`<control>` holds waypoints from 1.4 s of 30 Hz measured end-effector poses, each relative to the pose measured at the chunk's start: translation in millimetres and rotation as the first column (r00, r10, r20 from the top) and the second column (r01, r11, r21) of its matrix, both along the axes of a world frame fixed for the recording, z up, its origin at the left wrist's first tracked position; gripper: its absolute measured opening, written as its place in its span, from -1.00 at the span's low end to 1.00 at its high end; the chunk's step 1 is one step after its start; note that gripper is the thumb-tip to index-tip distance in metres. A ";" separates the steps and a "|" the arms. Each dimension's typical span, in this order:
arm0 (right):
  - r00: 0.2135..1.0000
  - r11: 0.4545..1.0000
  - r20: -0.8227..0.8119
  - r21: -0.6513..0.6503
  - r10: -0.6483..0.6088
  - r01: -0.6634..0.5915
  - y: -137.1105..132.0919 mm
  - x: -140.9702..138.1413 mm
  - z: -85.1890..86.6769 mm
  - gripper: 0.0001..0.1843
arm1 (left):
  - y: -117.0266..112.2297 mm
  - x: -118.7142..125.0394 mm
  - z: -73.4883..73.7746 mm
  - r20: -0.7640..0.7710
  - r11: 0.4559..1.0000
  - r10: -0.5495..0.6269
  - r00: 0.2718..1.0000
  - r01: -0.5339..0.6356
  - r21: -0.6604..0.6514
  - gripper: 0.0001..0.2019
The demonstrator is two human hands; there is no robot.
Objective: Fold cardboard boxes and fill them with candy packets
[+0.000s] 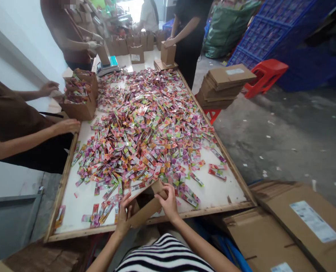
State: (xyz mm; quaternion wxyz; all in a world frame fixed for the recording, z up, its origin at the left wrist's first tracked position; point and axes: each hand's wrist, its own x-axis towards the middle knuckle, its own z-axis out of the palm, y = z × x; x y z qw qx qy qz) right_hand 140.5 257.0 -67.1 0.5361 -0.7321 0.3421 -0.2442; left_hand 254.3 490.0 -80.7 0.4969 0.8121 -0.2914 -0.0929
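Both my hands hold a small brown cardboard box [145,212] at the near edge of the table, its open top towards me. My left hand [124,213] grips its left end, fingers bent round the wall. At the opposite end my right hand [168,200] pinches the cardboard near a raised flap. The inside is dark, so I cannot tell whether anything lies in it. Just beyond the box spreads a large heap of small, colourful wrapped sachets [145,132], with several loose ones near my left hand.
A wooden rim [227,207] borders the white table. Filled boxes [80,109] stand at the left beside a co-worker's hands [64,126]. Farther back are a scale [108,68] and other people. Flattened cartons [292,226] lie at my right, near a carton stack [221,85] and red stool [267,73].
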 end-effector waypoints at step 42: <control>0.912 0.937 -0.219 -0.032 -0.346 0.348 -221.2 79.0 -13.1 -0.12 | -67.7 -18.4 63.9 0.236 0.714 -0.335 0.912 0.083 0.695 -0.09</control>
